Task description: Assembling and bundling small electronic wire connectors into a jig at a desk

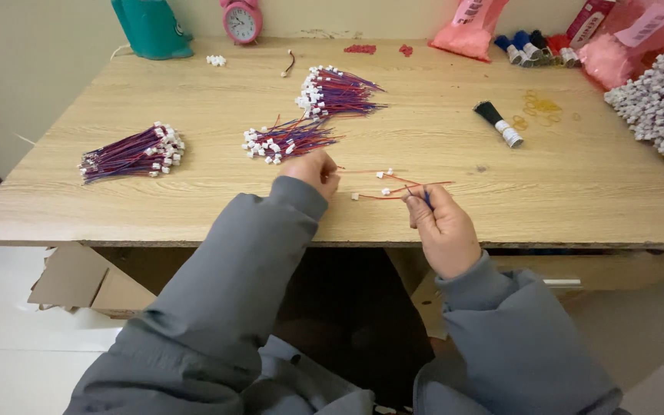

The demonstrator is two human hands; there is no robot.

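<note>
My right hand hovers at the table's near edge, fingers pinched on the ends of a few thin red and blue wires that carry small white connectors and lie fanned out to the left. My left hand rests on the wooden table with fingers curled, touching the left end of the same loose wires; whether it grips one I cannot tell. Just beyond it lies a bundle of red-blue wires with white connectors. Another bundle lies farther back, and a third at the left.
A black brush-like bundle and yellow rubber bands lie at right. A heap of white connectors fills the right edge. Pink bags, a pink alarm clock and a teal object stand along the back. Cardboard sits below.
</note>
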